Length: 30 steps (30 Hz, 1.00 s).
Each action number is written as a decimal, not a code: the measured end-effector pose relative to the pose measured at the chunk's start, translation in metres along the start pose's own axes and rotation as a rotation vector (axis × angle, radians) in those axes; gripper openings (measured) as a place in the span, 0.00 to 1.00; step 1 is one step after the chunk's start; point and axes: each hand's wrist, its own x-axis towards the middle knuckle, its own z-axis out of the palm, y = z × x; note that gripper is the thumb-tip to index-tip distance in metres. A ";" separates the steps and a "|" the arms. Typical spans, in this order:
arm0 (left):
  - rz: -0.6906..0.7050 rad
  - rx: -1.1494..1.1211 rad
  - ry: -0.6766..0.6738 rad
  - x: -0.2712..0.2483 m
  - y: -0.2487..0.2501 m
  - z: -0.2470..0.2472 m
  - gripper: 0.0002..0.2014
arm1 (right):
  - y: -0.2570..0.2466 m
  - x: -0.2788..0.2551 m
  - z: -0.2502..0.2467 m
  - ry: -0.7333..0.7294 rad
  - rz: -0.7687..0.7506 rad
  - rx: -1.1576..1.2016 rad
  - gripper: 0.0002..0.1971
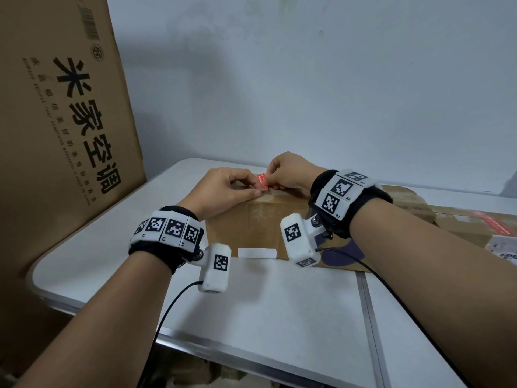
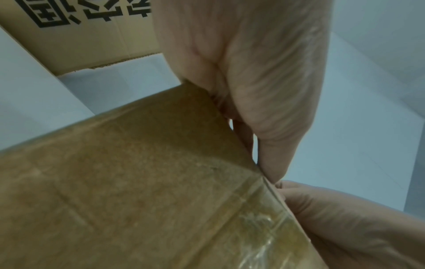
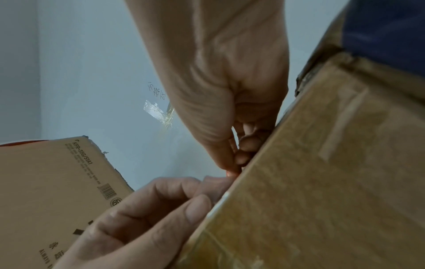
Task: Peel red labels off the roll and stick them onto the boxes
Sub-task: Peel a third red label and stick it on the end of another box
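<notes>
A small red label (image 1: 262, 182) stands up above the far top edge of a brown taped cardboard box (image 1: 251, 222) in the middle of the table. My left hand (image 1: 232, 187) pinches its left side between thumb and forefinger. My right hand (image 1: 285, 172) pinches its right side, fingers curled. In the right wrist view only a red sliver of the label (image 3: 231, 173) shows between my right hand (image 3: 230, 91) and left hand (image 3: 149, 218), beside the box (image 3: 322, 163). The left wrist view has my left hand (image 2: 253, 72) at the box (image 2: 138, 182) edge. The roll is hidden.
A tall printed carton (image 1: 70, 107) leans at the table's left edge. More taped boxes (image 1: 461, 219) lie at the right. A white sticker (image 1: 256, 252) sits low on the box's near face. The white table (image 1: 279, 309) extends toward me, and a wall stands close behind.
</notes>
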 end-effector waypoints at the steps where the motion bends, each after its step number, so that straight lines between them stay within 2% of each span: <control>1: 0.002 0.003 -0.002 0.000 0.000 0.000 0.03 | 0.000 0.000 -0.001 0.010 -0.006 -0.032 0.03; 4: 0.013 0.002 -0.007 0.000 0.000 -0.001 0.03 | 0.001 -0.001 -0.003 0.013 -0.005 -0.096 0.06; 9: 0.022 0.006 -0.010 0.000 0.001 0.000 0.03 | 0.004 0.008 0.001 0.042 0.015 -0.258 0.18; 14: 0.019 -0.001 -0.016 -0.002 0.002 -0.001 0.03 | 0.004 0.011 0.004 0.089 0.021 -0.293 0.15; 16: 0.014 -0.005 -0.019 -0.002 0.002 -0.001 0.03 | 0.004 0.011 0.005 0.101 0.021 -0.298 0.09; 22: 0.014 0.004 -0.024 0.001 0.000 -0.001 0.03 | 0.006 -0.012 -0.002 0.078 -0.067 -0.047 0.17; 30: 0.001 -0.002 -0.019 0.000 0.001 0.000 0.02 | 0.007 -0.022 0.004 0.011 -0.191 -0.163 0.18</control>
